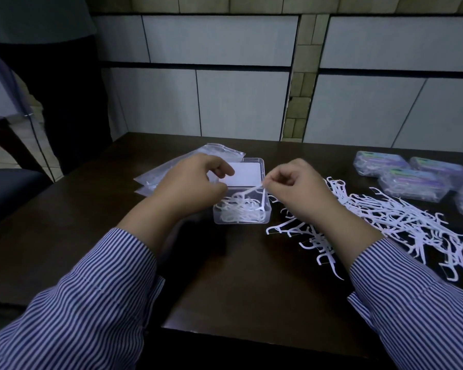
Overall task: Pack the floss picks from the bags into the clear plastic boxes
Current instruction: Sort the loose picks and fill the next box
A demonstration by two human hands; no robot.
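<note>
A clear plastic box [251, 225] stands open at the table's middle, its lid [245, 173] tipped back, with several white floss picks lying inside. My right hand [297, 188] pinches one floss pick [251, 191] by its end over the box's right rim. My left hand [195, 182] hovers over the box's left side with curled fingers; what it holds, if anything, is hidden. A loose pile of floss picks [385, 220] spreads across the table to the right of the box.
Clear zip bags [177, 166] lie behind my left hand. Several closed, filled boxes [412, 180] with coloured labels sit at the far right. The dark wooden table [238, 276] ends at a tiled wall. A chair and a standing person are at the left.
</note>
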